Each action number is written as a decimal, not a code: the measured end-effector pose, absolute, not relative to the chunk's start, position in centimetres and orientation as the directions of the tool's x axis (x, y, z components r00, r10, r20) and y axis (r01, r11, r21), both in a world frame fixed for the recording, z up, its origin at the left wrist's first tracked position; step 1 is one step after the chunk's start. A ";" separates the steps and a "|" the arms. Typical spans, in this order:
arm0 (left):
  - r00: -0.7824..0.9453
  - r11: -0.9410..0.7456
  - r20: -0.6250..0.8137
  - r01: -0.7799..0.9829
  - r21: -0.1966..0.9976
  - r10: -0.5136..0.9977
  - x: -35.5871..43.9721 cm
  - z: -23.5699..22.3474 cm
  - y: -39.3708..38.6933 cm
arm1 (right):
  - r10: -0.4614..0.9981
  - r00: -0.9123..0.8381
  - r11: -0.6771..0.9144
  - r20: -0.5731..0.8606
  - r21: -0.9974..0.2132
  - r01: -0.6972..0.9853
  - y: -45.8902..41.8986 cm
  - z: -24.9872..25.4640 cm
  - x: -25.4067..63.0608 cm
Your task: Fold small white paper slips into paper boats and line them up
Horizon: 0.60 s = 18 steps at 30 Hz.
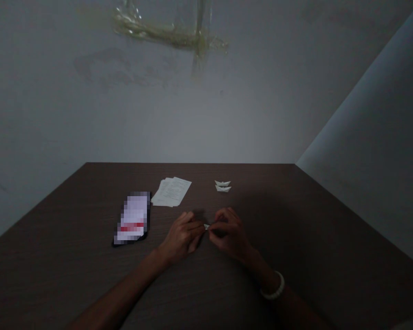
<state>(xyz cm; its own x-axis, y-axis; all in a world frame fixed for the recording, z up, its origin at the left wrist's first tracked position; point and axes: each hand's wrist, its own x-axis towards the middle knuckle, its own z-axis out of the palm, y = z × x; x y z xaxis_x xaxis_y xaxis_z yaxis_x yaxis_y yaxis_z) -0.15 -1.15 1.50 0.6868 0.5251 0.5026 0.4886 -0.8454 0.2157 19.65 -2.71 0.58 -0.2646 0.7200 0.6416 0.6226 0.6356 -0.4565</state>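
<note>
Between my two hands is a small folded piece of white paper [207,227], mostly covered by the fingers. My left hand [184,233] pinches it from the left, fingers closed. From the right, my right hand [231,233] grips its other side between thumb and fingertips. Both hands are low over the dark table, close together. Beyond them stand two small white paper boats [223,188], one just behind the other. How the piece in my hands is folded is too small to tell.
A loose stack of printed paper sheets [171,192] lies beyond my left hand. To its left and nearer rests a phone [132,219] with a lit, blurred screen. The dark wooden table [72,275] meets a grey wall at its far edge and another at the right.
</note>
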 end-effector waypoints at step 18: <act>0.647 -0.862 0.577 0.442 0.250 0.499 -0.1 1.1 -0.6 | 0.707 -0.270 0.645 0.654 -0.439 0.626 -2.4 0.5 20.2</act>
<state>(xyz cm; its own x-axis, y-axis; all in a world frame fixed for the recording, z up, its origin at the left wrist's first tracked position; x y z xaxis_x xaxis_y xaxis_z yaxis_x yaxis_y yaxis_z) -0.08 -0.62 1.09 0.6466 0.4987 0.5772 0.4418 -0.8617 0.2495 20.15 -2.35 0.46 -0.2695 0.7066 0.6543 0.6260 0.6448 -0.4385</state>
